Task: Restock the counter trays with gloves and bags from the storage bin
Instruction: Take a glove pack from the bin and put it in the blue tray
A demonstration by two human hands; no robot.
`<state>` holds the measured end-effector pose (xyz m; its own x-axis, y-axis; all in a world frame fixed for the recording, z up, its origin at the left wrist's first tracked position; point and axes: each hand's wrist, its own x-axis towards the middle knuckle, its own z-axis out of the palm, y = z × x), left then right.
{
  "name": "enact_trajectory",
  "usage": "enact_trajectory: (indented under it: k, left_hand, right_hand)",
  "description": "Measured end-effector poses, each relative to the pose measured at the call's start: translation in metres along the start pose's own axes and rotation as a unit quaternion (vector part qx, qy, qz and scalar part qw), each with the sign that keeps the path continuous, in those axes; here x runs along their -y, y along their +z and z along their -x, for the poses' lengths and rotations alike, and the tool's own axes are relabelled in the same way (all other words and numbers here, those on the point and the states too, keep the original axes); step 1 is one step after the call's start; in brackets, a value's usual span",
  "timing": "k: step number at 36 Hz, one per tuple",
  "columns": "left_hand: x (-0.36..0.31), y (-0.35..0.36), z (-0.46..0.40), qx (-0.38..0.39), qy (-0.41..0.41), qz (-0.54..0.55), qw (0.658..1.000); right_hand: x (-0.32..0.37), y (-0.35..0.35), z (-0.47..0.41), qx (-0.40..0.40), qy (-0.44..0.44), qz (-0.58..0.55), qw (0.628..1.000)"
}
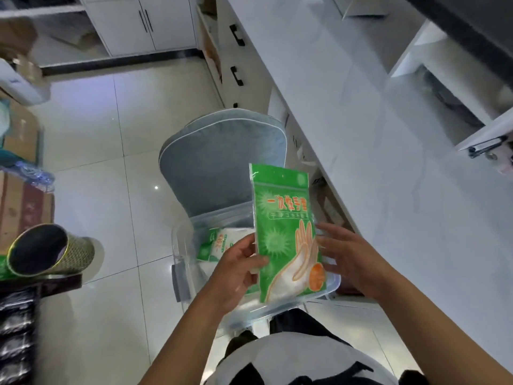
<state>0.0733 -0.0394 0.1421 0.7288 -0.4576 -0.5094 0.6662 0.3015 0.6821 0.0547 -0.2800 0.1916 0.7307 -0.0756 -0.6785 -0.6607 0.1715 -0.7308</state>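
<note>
I see counter edge (pixel 319 151) close at right, open floor (pixel 97 162) at left, my left hand (pixel 236 270) pinching glove packet (pixel 286 232) above storage bin (pixel 333 286), right hand (pixel 349 259) spread beside packet

Storage bin (pixel 185 247) contents mostly behind glove packet (pixel 287 232).

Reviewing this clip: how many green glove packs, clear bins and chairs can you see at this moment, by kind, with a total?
Glove packs: 2, one held up by the left hand at, one lying in the bin at
Clear bins: 1
Chairs: 1
Total: 4
</note>
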Motion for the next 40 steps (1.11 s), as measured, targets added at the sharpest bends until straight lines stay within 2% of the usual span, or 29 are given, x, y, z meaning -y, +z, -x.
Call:
enact_trajectory:
  k: [3, 10, 15, 16, 18, 21, 23, 25, 27, 30, 32, 34, 40]
  left_hand:
    - [0.003, -0.019, 0.007, 0.009, -0.026, 0.030, 0.999]
    - [0.024, -0.038, 0.002, -0.007, -0.093, 0.015, 0.996]
    - [0.055, -0.058, -0.024, -0.016, -0.158, 0.028, 0.987]
    - [0.062, -0.064, -0.033, -0.039, -0.171, 0.039, 0.984]
    - [0.080, -0.080, -0.054, -0.132, -0.197, 0.040, 0.971]
    - [0.105, -0.103, -0.089, -0.295, -0.238, -0.074, 0.923]
    - [0.115, -0.112, -0.116, -0.304, -0.237, -0.164, 0.908]
    - [0.120, -0.114, -0.145, -0.257, -0.235, -0.255, 0.902]
    - [0.121, -0.114, -0.173, -0.202, -0.211, -0.400, 0.869]
    - [0.120, -0.115, -0.214, -0.133, -0.153, -0.613, 0.764]
    - [0.116, -0.113, -0.240, -0.093, -0.127, -0.700, 0.696]
    - [0.111, -0.108, -0.263, -0.069, -0.111, -0.751, 0.648]
    - [0.107, -0.110, -0.305, -0.059, -0.148, -0.813, 0.560]
  right_hand:
    - [-0.009, -0.006, -0.009, 0.077, 0.068, -0.045, 0.994]
    - [-0.038, -0.001, -0.027, 0.111, 0.104, -0.068, 0.986]
    - [-0.061, 0.001, -0.032, 0.011, 0.069, -0.038, 0.997]
    - [-0.067, 0.002, -0.032, -0.019, 0.052, -0.027, 0.998]
    - [-0.077, 0.002, -0.031, -0.083, 0.012, 0.014, 0.996]
    - [-0.093, 0.000, -0.031, -0.147, -0.027, 0.111, 0.982]
    - [-0.103, -0.003, -0.030, -0.167, -0.024, 0.110, 0.979]
    - [-0.111, -0.006, -0.029, -0.189, -0.015, 0.102, 0.977]
    - [-0.117, -0.009, -0.027, -0.206, -0.013, 0.102, 0.973]
    - [-0.125, -0.011, -0.025, -0.223, -0.006, 0.087, 0.971]
    - [-0.131, -0.014, -0.024, -0.232, 0.003, 0.075, 0.970]
    - [-0.138, -0.017, -0.025, -0.243, 0.016, 0.066, 0.968]
    - [-0.155, -0.023, -0.025, -0.242, 0.035, 0.046, 0.969]
